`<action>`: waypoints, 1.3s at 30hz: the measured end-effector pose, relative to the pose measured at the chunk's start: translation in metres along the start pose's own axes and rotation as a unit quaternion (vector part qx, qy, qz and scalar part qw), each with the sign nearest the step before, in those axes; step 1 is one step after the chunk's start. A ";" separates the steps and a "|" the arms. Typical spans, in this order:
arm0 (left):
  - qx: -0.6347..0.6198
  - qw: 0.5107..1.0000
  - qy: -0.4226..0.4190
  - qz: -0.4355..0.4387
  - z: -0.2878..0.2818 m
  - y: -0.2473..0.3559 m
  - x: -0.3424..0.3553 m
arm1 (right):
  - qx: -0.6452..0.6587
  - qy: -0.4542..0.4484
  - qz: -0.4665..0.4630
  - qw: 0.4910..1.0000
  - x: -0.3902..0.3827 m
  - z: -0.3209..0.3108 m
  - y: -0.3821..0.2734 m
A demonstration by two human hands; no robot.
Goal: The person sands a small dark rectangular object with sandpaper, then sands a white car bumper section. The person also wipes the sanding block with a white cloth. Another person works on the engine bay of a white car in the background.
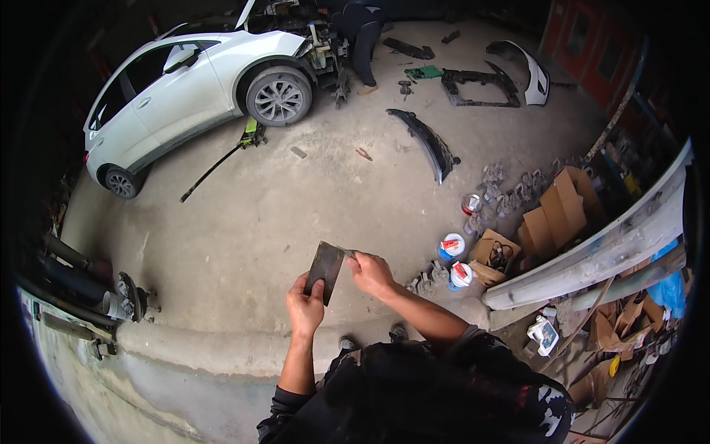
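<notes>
My left hand holds a dark, flat rectangular plate by its lower part, thumb lying across its face. My right hand is closed at the plate's upper right edge, on a thin piece that may be a blade or part of the plate; I cannot make out which. Both hands are in front of my body, above the concrete floor.
A white car with its front stripped stands by a green floor jack; a person bends there. Loose car panels lie on the floor. Paint cans, cardboard boxes and a long white panel line the right.
</notes>
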State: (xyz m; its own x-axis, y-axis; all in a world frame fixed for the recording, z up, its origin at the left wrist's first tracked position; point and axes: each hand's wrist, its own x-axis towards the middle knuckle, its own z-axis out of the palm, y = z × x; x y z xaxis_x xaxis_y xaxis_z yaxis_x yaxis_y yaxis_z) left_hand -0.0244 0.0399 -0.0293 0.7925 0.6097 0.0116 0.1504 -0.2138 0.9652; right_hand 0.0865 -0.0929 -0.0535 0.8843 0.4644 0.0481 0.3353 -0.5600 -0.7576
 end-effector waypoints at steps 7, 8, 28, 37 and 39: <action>-0.326 0.936 -0.078 -0.112 0.007 -0.009 0.004 | 0.662 -0.149 0.260 0.687 0.007 -0.008 0.016; -0.290 0.942 -0.102 -0.133 0.009 -0.008 0.004 | 0.670 -0.154 0.247 0.682 0.005 -0.007 0.008; -0.123 0.988 -0.093 0.018 0.027 0.010 -0.023 | 0.398 0.050 0.027 0.916 -0.018 -0.015 -0.028; -0.022 0.953 -0.268 -0.142 -0.007 0.033 -0.020 | 0.294 -0.183 -0.116 0.931 -0.012 -0.049 -0.042; -0.132 0.938 -0.292 -0.129 -0.008 0.032 -0.019 | 0.290 -0.219 -0.156 0.918 -0.006 -0.050 -0.043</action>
State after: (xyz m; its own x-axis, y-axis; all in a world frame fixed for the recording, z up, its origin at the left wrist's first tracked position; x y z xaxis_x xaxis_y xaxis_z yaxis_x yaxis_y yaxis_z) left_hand -0.0394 0.0278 0.0039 0.9500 0.0756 -0.3030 0.2923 0.1267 0.9479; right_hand 0.0829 -0.1058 0.0109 0.5154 0.8434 0.1518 0.2088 0.0482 -0.9768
